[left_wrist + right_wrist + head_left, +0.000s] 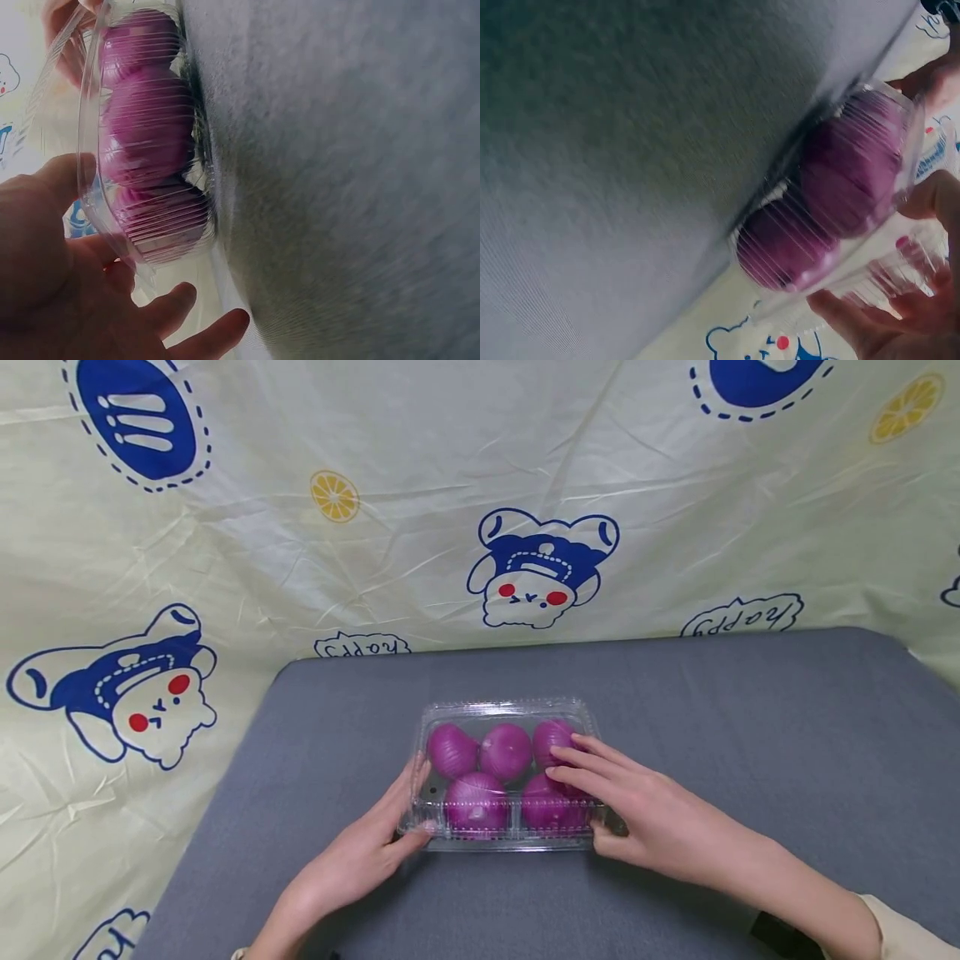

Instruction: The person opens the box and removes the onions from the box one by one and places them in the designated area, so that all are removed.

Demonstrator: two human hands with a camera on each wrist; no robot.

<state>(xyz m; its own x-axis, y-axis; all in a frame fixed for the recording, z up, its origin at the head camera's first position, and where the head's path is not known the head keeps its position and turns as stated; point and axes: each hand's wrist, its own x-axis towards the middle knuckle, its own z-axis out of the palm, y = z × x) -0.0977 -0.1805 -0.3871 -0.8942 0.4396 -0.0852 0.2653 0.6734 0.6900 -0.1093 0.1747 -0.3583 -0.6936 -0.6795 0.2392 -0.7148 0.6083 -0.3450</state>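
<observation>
A clear plastic clamshell box [480, 845] of several red onions [506, 752] rests on the grey table. My left hand [360, 852] holds its left side. The left wrist view shows the thumb on the box's rim, a finger curled beneath the rim, and other fingers [214, 334] stretched out beyond it. At the right side is my right hand [645, 810], its thumb at the front right corner and its fingers spread over the lid. In the right wrist view, that thumb [930, 195] presses against the rim. Whether the lid is fully fastened, I cannot tell.
Grey cloth covers the table [750, 718]. Behind and to the left hangs a pale sheet [420, 435] printed with blue cartoon figures and orange slices. A dark object [783, 935] shows under the right forearm at the bottom edge.
</observation>
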